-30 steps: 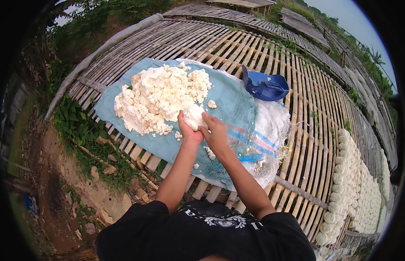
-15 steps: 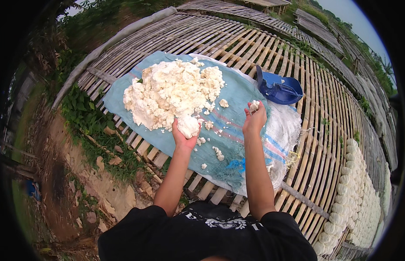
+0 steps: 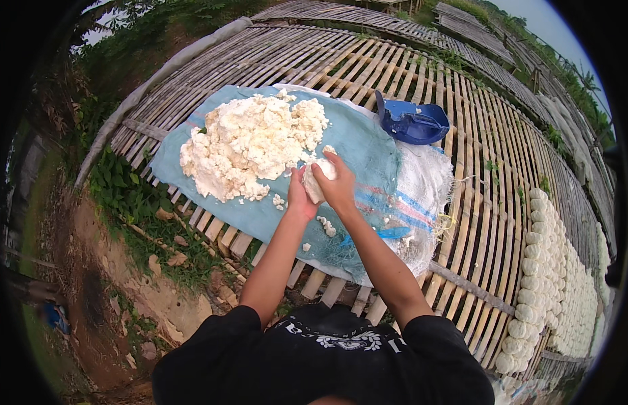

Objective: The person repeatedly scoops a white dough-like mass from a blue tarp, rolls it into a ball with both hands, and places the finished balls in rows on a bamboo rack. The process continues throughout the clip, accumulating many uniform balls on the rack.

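A white lump of crumbly dough (image 3: 318, 181) sits between my two hands, above the near side of a blue-green woven sack (image 3: 358, 131). My left hand (image 3: 299, 197) cups it from the left and below. From the right, my right hand (image 3: 340, 181) wraps over it, fingers curled, with a small white bit by its fingertips. Just beyond and left lies a large heap of the same white crumbly dough (image 3: 250, 142) on the sack. A few loose crumbs (image 3: 325, 226) are scattered on the sack close to my wrists.
The sack lies over a white sack (image 3: 432, 172) on a bamboo slat platform (image 3: 486, 155). A blue plastic scoop (image 3: 414, 123) rests at the sack's far right. Rows of rounded white pieces (image 3: 530, 290) line the slats at right. Plants and bare soil (image 3: 125, 270) border the left.
My right hand has come in from the right and closed around the lump in my left hand. My left hand has shifted slightly right, away from the heap. The view has shifted a little.
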Action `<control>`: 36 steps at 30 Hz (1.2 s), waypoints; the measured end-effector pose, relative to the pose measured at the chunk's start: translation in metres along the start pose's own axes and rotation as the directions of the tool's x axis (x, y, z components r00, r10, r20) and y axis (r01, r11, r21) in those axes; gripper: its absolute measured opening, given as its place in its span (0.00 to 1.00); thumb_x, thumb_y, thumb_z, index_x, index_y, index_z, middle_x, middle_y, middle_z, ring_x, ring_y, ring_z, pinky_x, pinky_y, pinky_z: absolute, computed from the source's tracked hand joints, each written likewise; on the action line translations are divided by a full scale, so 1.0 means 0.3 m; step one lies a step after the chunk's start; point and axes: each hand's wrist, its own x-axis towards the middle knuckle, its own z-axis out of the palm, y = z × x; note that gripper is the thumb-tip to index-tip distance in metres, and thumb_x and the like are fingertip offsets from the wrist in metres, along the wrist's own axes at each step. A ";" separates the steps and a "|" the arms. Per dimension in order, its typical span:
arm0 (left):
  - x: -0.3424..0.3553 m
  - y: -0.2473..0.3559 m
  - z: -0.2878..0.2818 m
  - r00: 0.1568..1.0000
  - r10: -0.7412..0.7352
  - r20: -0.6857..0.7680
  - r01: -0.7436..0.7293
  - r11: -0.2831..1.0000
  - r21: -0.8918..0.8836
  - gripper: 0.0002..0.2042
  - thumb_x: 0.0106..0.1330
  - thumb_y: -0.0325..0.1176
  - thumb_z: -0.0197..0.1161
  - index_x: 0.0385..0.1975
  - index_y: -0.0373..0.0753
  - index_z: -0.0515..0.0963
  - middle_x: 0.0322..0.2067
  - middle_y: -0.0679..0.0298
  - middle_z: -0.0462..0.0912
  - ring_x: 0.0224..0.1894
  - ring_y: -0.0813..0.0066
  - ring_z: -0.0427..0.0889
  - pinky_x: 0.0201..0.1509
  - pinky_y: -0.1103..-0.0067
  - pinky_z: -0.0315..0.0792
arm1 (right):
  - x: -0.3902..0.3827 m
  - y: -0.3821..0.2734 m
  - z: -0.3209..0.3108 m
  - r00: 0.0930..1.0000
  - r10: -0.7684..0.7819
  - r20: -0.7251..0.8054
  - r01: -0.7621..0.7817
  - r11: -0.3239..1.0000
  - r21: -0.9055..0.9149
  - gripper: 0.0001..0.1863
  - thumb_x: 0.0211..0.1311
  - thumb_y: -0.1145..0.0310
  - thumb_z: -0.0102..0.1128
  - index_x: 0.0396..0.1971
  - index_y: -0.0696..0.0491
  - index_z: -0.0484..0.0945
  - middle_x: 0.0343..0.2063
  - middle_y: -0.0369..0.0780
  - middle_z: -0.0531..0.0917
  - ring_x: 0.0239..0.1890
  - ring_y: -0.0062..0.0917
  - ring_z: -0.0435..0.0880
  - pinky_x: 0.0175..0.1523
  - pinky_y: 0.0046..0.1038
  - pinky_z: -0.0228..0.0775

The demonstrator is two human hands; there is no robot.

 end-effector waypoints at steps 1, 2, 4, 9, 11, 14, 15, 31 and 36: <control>-0.018 -0.010 0.006 0.999 -0.038 0.032 0.038 0.999 0.001 0.26 0.84 0.57 0.37 0.67 0.51 0.75 0.63 0.64 0.81 0.63 0.61 0.82 0.67 0.59 0.77 | -0.003 -0.009 -0.019 0.995 -0.068 -0.079 0.062 0.995 -0.077 0.28 0.71 0.50 0.65 0.59 0.58 0.83 0.51 0.49 0.88 0.53 0.36 0.87 0.59 0.36 0.77; -0.031 -0.013 0.016 0.990 -0.070 0.119 0.070 0.998 0.003 0.26 0.84 0.57 0.37 0.67 0.50 0.75 0.63 0.63 0.81 0.64 0.60 0.81 0.67 0.58 0.77 | -0.002 -0.016 -0.032 0.989 -0.123 -0.082 0.108 0.979 -0.171 0.29 0.70 0.49 0.65 0.58 0.58 0.84 0.49 0.51 0.88 0.53 0.38 0.87 0.59 0.37 0.77; -0.082 -0.017 0.008 0.982 -0.067 0.177 0.074 0.997 -0.037 0.27 0.82 0.59 0.39 0.68 0.52 0.74 0.64 0.64 0.80 0.65 0.61 0.80 0.65 0.58 0.77 | 0.000 -0.011 -0.088 0.992 -0.121 0.048 0.123 0.991 -0.056 0.28 0.75 0.49 0.58 0.59 0.59 0.83 0.50 0.50 0.88 0.53 0.40 0.86 0.59 0.38 0.76; -0.082 -0.077 0.034 0.971 -0.003 0.241 0.011 0.999 -0.036 0.27 0.82 0.61 0.42 0.67 0.53 0.76 0.65 0.65 0.80 0.65 0.62 0.81 0.67 0.63 0.76 | 0.004 0.001 -0.116 0.999 0.000 0.045 -0.013 0.959 0.284 0.24 0.78 0.53 0.56 0.54 0.59 0.86 0.44 0.48 0.91 0.50 0.35 0.89 0.58 0.33 0.77; -0.060 -0.126 0.048 0.987 0.012 0.163 -0.011 1.000 -0.009 0.28 0.82 0.62 0.43 0.68 0.51 0.75 0.65 0.66 0.80 0.66 0.61 0.80 0.68 0.65 0.76 | -0.021 0.001 -0.101 0.973 0.148 0.174 -0.191 0.944 0.268 0.23 0.77 0.53 0.58 0.52 0.59 0.87 0.42 0.48 0.91 0.50 0.33 0.89 0.58 0.33 0.77; -0.064 -0.162 0.051 1.000 0.024 0.018 -0.024 0.999 0.041 0.30 0.80 0.66 0.43 0.67 0.51 0.74 0.61 0.66 0.81 0.63 0.63 0.82 0.65 0.65 0.77 | -0.054 -0.002 -0.112 0.982 0.189 -0.023 -0.187 0.980 0.067 0.24 0.75 0.53 0.61 0.53 0.59 0.86 0.43 0.49 0.90 0.50 0.35 0.89 0.58 0.33 0.77; -0.069 -0.155 0.055 0.994 -0.004 0.107 0.006 1.000 -0.012 0.34 0.78 0.70 0.42 0.67 0.50 0.72 0.60 0.65 0.81 0.63 0.64 0.81 0.66 0.64 0.76 | -0.065 -0.007 -0.117 0.991 0.129 -0.027 -0.130 0.991 -0.022 0.24 0.74 0.52 0.62 0.54 0.58 0.86 0.44 0.49 0.90 0.49 0.37 0.89 0.57 0.34 0.77; -0.129 -0.129 0.113 0.924 -0.123 0.361 0.138 0.990 -0.017 0.36 0.74 0.73 0.47 0.65 0.48 0.76 0.58 0.65 0.82 0.60 0.63 0.83 0.64 0.64 0.78 | -0.124 -0.028 -0.213 0.955 -0.256 -0.152 0.291 0.910 0.295 0.26 0.62 0.66 0.72 0.60 0.57 0.82 0.51 0.44 0.88 0.51 0.30 0.86 0.59 0.32 0.76; -0.126 -0.133 0.125 0.958 -0.024 0.285 0.002 0.997 0.080 0.38 0.75 0.72 0.48 0.69 0.47 0.72 0.63 0.63 0.79 0.65 0.63 0.80 0.68 0.65 0.76 | -0.142 -0.022 -0.188 0.974 -0.110 -0.199 0.136 0.983 0.125 0.27 0.61 0.65 0.72 0.60 0.56 0.82 0.53 0.45 0.86 0.52 0.35 0.86 0.59 0.35 0.76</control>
